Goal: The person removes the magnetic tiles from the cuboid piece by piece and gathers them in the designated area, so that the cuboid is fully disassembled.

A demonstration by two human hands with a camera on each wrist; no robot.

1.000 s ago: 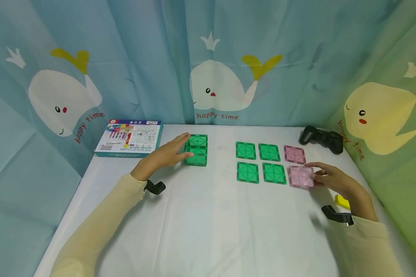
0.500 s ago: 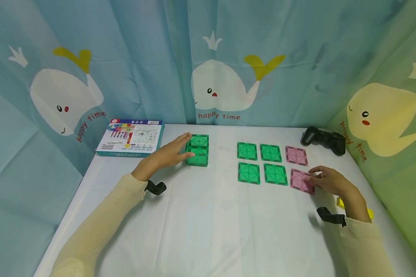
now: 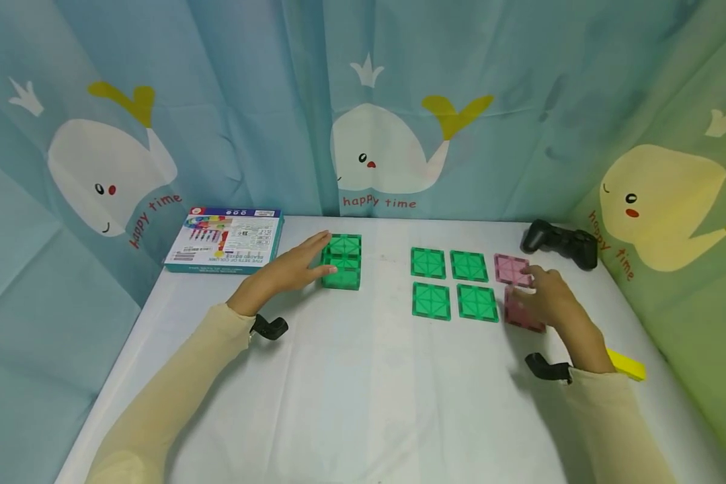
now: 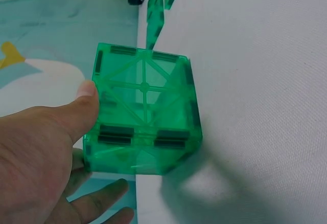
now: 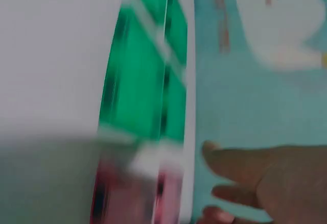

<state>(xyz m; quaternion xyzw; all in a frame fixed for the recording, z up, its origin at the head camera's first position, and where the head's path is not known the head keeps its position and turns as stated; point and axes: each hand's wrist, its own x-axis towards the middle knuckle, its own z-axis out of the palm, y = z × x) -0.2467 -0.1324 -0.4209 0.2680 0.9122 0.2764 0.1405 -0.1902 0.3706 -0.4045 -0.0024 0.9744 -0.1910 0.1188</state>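
A translucent green cube of magnetic tiles [image 4: 143,94] stands left of centre in the head view. My left hand [image 3: 286,272] rests at its left side with thumb and fingers extended; in the left wrist view the thumb [image 4: 87,104] meets the cube's edge. To the right, several flat green magnetic tiles [image 3: 431,300] lie in two short rows. Two pink tiles, a far one [image 3: 511,269] and a nearer one [image 3: 523,313], end those rows. My right hand [image 3: 547,296] is over the pink tiles, holding nothing, and partly hides the nearer one. The right wrist view is blurred.
A flat printed box [image 3: 226,240] lies at the back left of the white table [image 3: 363,396]. At the back right sits a black game controller [image 3: 559,243]. A yellow block [image 3: 626,365] lies beside the right wrist. Curtains [image 3: 266,121] border the table.
My right hand has let go of the nearer pink tile, which now lies flat below the far one, and has moved left and away over the pink tiles. The left hand stays at the cube.
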